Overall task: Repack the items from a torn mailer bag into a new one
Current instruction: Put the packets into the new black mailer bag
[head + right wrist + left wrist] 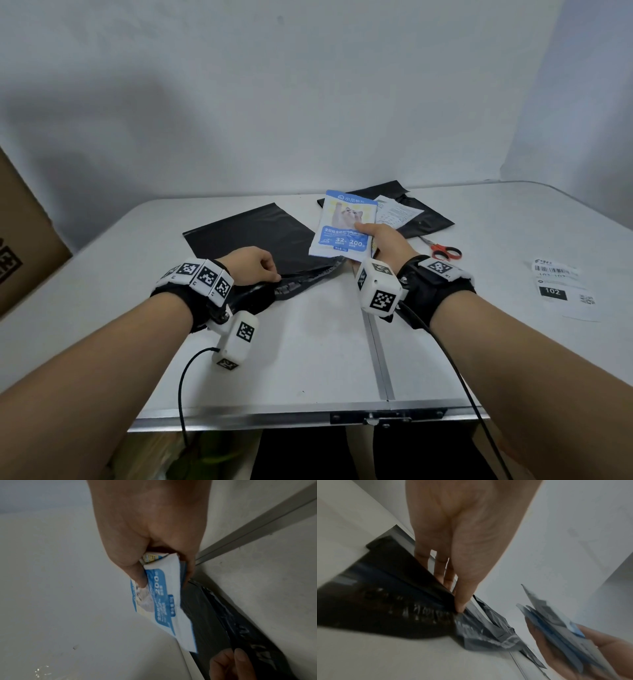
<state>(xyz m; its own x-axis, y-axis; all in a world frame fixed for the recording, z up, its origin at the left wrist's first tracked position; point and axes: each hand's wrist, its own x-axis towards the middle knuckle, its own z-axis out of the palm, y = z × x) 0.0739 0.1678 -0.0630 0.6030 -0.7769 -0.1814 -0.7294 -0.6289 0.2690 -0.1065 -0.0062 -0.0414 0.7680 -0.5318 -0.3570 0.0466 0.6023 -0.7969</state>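
I count two hands, two black mailer bags, one blue-and-white pouch, one pair of scissors and two paper sheets. Nearest me, my left hand sits at about 10 o'clock from the tabletop's near edge, its fingers curled and pinching the crinkled mouth edge of the new mailer bag, which lies flat and runs away toward 11 o'clock. My right hand, at about 1 o'clock, grips the pouch with the cat picture, thumb on its printed face and the other fingers curled behind; the pouch is lifted off the tabletop, its lower edge over the bag's mouth. The wrist view shows a second thin packet edge behind it, but I cannot tell what it is.

Just past the right hand, red-handled scissors lie at 2 o'clock. Behind them, the torn mailer bag rests with a printed slip on top. A shipping label lies well apart at 3 o'clock.

The tabletop is pale grey with a metal seam running near to far and a metal-trimmed near edge. A plain white wall stands behind, and a cardboard box at 9 o'clock.
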